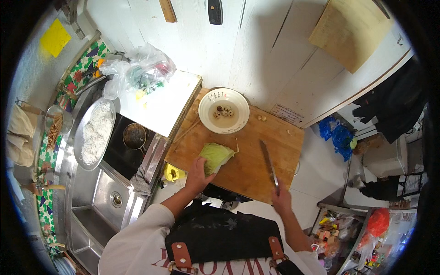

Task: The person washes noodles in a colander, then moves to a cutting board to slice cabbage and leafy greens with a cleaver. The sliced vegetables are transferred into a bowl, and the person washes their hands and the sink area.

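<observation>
A wedge of pale green cabbage [216, 157] lies on the wooden cutting board [245, 172], left of its middle. My left hand [198, 176] grips the near left side of it, fingers against the leaves. In my right hand [281, 199] is a kitchen knife [268, 160], held by its handle near the board's right front. Its blade points away from me, well apart from the cabbage. Behind the cabbage stands a white bowl [207, 120] of water with several speckled quail eggs [223, 111] in it.
Small garlic-like bits [261, 118] lie right of the bowl. To the left are a white worktop [158, 101] with plastic bags [144, 68], a metal tray of white noodles [97, 133], a small pot [134, 136] and a steel sink [110, 185]. Shelves of goods [330, 233] stand at lower right.
</observation>
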Available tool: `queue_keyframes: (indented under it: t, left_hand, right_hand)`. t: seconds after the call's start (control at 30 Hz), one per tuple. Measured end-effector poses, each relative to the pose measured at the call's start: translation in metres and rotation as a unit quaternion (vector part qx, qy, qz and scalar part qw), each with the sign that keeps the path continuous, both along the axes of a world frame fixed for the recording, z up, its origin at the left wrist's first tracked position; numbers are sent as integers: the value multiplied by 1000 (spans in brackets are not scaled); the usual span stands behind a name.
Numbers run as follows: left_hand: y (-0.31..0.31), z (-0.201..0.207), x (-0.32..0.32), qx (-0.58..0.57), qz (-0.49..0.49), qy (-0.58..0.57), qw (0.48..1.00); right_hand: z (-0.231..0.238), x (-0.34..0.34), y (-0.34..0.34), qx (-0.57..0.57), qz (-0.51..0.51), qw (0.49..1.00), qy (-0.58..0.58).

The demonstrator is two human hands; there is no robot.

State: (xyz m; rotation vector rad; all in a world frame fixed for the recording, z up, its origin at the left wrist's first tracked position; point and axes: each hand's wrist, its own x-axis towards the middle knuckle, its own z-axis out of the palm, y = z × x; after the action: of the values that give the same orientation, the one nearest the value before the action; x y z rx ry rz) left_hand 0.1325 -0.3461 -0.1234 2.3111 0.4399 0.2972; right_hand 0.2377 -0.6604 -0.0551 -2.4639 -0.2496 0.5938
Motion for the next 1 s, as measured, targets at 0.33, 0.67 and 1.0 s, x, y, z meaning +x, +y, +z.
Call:
queue_keyframes:
  t: [0.33, 0.67, 1.0]
  left_hand:
    - [2, 1, 4, 42, -24, -76, 996]
    - [3, 6, 6, 39, -45, -82, 995]
    - [25, -19, 0, 46, -51, -101, 993]
  right_hand:
    - [61, -19, 121, -60, 279, 958, -23]
    - [29, -17, 136, -68, 338, 939, -5]
    - [-28, -3, 167, -80, 230, 968, 65]
